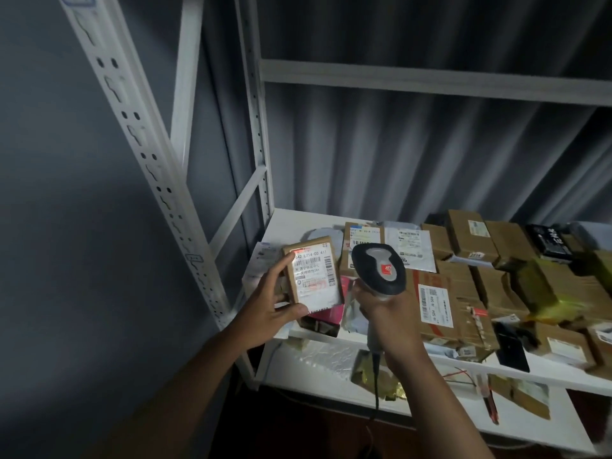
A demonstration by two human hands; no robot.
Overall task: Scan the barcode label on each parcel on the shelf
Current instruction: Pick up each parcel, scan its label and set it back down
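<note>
Above the shelf (291,223), the left hand (268,306) grasps a small parcel (313,276), upright, label facing the camera. The right hand (390,313) clasps the scanner (379,271), nose pointing away toward the shelf.

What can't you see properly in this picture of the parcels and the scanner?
- Head view: the scanner window faces away, so whether its beam meets the label stays hidden.
- The right hand covers the trigger.
- The small print on the held parcel is too tiny to read.
- Parcels at the right edge are blurred and cut off.
- The lower shelf is too dark to sort out.
</note>
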